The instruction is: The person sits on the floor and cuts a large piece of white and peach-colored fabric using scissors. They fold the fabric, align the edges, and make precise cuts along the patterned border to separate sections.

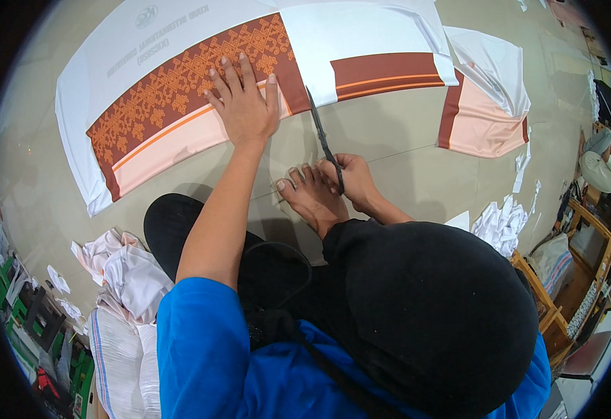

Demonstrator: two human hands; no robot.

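Observation:
Fingers spread, my left hand (pixel 246 112) lies flat on a printed fabric panel (pixel 193 91), brown with an orange pattern and a peach strip along its near edge. My right hand (pixel 354 180) grips a pair of dark scissors (pixel 321 133) by the handle. Their blades point away from me, with the tip at the near edge of the cloth, where the brown panel meets white fabric (pixel 312 52). A smaller brown panel with orange lines (pixel 389 73) continues to the right. My bare foot (pixel 312 199) rests on the floor just left of my right hand.
A separate peach, brown and white cloth piece (pixel 487 115) lies on the floor at right. Crumpled white scraps (pixel 501 223) sit near a wooden frame (pixel 546 300). At left are bunched pale cloth (pixel 127 269), a white woven sack (pixel 117 356) and green racks (pixel 82 377).

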